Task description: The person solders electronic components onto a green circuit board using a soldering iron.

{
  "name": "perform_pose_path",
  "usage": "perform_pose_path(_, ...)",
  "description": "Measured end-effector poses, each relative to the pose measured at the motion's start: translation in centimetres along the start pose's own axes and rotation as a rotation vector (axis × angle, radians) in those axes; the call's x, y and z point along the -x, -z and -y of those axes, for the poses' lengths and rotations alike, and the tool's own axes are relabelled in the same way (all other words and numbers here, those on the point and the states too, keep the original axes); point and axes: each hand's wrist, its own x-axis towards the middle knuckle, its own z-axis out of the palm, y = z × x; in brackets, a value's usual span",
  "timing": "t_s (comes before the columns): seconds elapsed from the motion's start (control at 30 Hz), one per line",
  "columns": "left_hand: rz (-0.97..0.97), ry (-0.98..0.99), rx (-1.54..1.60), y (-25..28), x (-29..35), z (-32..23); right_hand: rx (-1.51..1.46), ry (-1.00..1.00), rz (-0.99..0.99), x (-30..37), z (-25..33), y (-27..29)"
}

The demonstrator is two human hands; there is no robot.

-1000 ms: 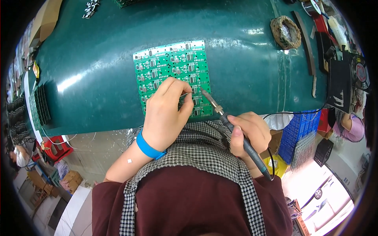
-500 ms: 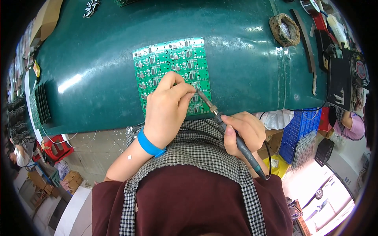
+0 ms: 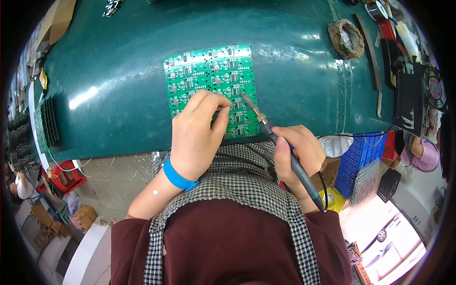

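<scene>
A panel of green circuit boards (image 3: 190, 83) lies flat on the green table, with rows of small chips and parts on it. Over its lower left part, my left hand (image 3: 194, 128) pinches a thin solder wire (image 3: 222, 109), of which only a short piece shows. A blue band circles that wrist. My right hand (image 3: 300, 153) grips a soldering iron (image 3: 289, 154) like a pen, its body slanting up and left. The iron's tip is at the panel's right half, a little above and right of my left fingertips; whether it touches the board I cannot tell.
A rough round dish (image 3: 346, 39) stands at the far right, beside a dark bar (image 3: 366, 50). A wire spool (image 3: 376, 10) and a small fan (image 3: 434, 87) are further right. Dark upright boards (image 3: 49, 122) stand at the left edge. Below right is a blue crate (image 3: 354, 164).
The iron's tip has moved slightly up and right over the panel, away from my left fingertips. My left fingers have drawn back a little, and the thin wire now shows.
</scene>
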Motion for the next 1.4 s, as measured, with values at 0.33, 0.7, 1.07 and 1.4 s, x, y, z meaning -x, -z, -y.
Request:
perform_pose_path(0.33,0.057,-0.038,0.085,0.2,1.4,-0.1,-0.025,0.082,-0.047,1.4,0.2,1.1)
perform_pose_path(0.7,-0.052,-0.047,0.043,-1.3,1.8,-0.1,-0.027,0.084,-0.003,2.4,0.1,1.0)
perform_pose_path(1.07,-0.048,-0.052,-0.005,-1.7,1.9,-0.3,-0.035,0.088,0.005,3.0,0.2,0.8)
perform_pose_path(1.4,0.004,-0.035,0.015,-1.0,2.7,-1.0,-0.034,0.115,-0.036,4.0,0.6,2.0)
